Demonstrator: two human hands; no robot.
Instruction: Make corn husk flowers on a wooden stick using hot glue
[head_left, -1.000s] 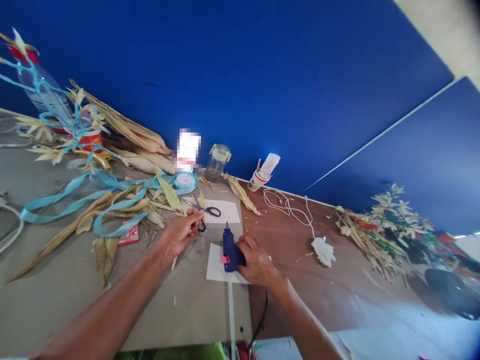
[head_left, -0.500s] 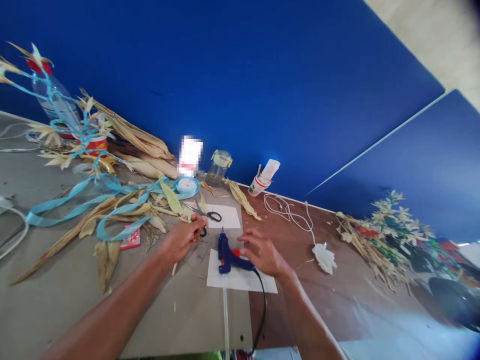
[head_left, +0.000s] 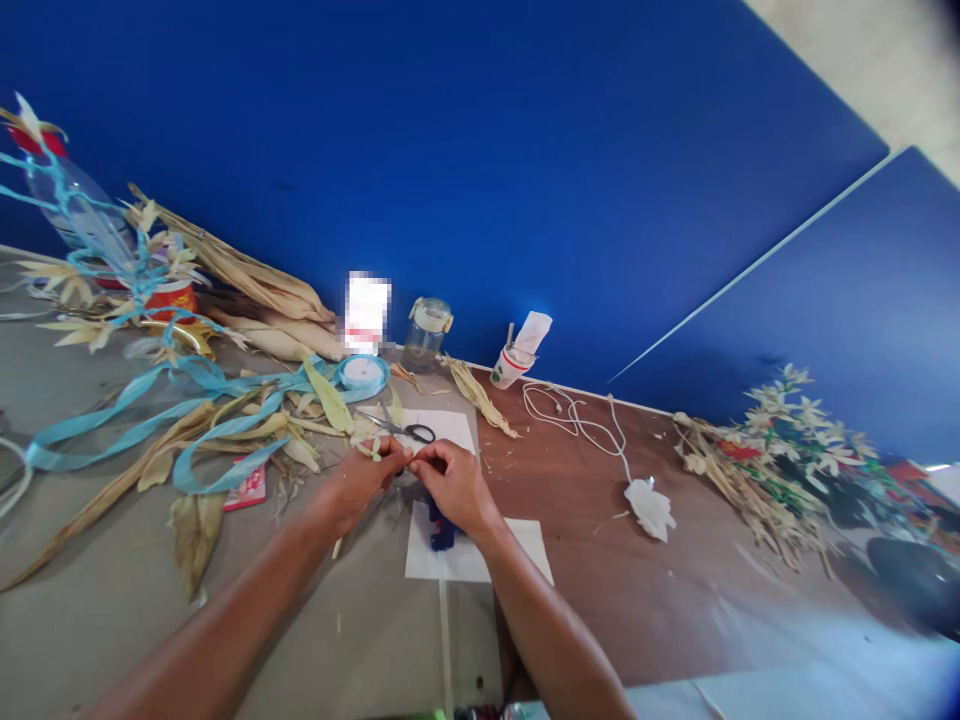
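Note:
My left hand [head_left: 362,476] and my right hand [head_left: 450,482] meet fingertip to fingertip over the table, both pinched on a small piece I cannot make out. A blue glue gun [head_left: 440,529] lies on a white paper sheet [head_left: 525,545] just under my right hand, mostly hidden by it. Black-handled scissors [head_left: 409,431] lie on a second white sheet [head_left: 454,428] just beyond my fingers.
Dried corn husks [head_left: 247,275] and light blue ribbon [head_left: 112,405] with its spool [head_left: 362,372] cover the left of the table. A glass jar [head_left: 426,331], a paper cup [head_left: 512,363], a white cable [head_left: 577,420], a white husk flower [head_left: 651,506] and a flower bundle [head_left: 780,450] lie right.
My right hand let go of the glue gun, left it lying on the paper, and moved left to join my left hand in a pinch.

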